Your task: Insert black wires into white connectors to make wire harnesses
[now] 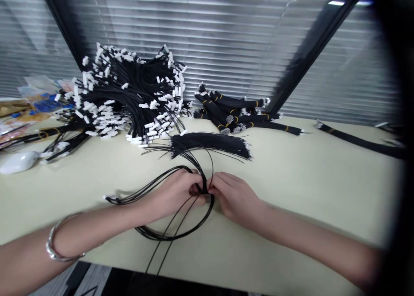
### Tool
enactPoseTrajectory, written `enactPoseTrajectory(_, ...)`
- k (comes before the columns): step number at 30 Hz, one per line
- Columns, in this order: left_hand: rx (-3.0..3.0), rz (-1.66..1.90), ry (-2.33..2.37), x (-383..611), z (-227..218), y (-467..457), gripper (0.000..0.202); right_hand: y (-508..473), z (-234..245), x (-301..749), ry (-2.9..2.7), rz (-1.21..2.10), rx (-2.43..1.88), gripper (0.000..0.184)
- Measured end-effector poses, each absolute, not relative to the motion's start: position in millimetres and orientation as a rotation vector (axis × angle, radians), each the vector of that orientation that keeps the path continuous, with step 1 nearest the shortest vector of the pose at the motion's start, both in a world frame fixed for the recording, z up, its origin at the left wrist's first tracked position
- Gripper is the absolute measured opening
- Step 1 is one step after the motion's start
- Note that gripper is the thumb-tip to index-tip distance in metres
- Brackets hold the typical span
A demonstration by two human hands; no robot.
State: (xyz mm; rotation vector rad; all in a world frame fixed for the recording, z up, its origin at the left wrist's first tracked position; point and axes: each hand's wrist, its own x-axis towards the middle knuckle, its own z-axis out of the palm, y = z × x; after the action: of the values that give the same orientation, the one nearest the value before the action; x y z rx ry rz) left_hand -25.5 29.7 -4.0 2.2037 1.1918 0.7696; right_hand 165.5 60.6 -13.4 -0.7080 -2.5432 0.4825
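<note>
A looped bunch of thin black wires [194, 230] lies over the front of the table, gathered at one point between my hands. My left hand [181, 190], with a silver bangle on its wrist, is closed around the gathered wires. Against the same spot, from the right, my right hand [231, 197] pinches the wires; its fingertips are partly hidden. White connectors [111, 197] sit on the wire ends left of my left forearm. Two loose strands hang past the table's front edge. Just behind my hands lies a flat bundle of black wires [210, 145].
A big heap of black cables with white connectors [129, 93] stands at the back left. Taped black wire bundles [236, 110] are piled behind, with another bundle [359, 140] at right. A white computer mouse [19, 162] and plastic bags [45, 100] lie at left. Window blinds [226, 42] rise behind.
</note>
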Motion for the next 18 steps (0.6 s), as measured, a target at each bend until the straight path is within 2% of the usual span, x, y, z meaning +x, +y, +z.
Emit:
enactPoseTrajectory(8, 2.311, 0.923, 1.307, -23.1, 3.9, 28.4, 0.010, 67.4, -3.2, 168.5, -2.274, 0.896, -0.721, 0.007)
enactPoseTrajectory(12, 2.252, 1.359, 1.494, -31.1, 15.1, 26.5, 0.014, 75.2, -5.8, 171.7, -2.119, 1.017, -0.758, 0.014)
enactPoseTrajectory(14, 2.187, 1.575, 1.537, -34.6, 16.1, 27.7, 0.009, 77.0, -7.9, 171.7, -2.087, 1.042, -0.772, 0.013)
enactPoseTrajectory(16, 2.176, 1.652, 1.492, -34.8, 15.5, 29.0, 0.001, 75.4, -6.9, 170.5, -2.072, 1.044, -0.762, 0.014)
enactPoseTrajectory(18, 2.231, 1.586, 1.388, -31.4, 15.4, 28.6, 0.003, 70.9, -3.3, 168.9, -2.068, 1.025, -0.729, 0.022)
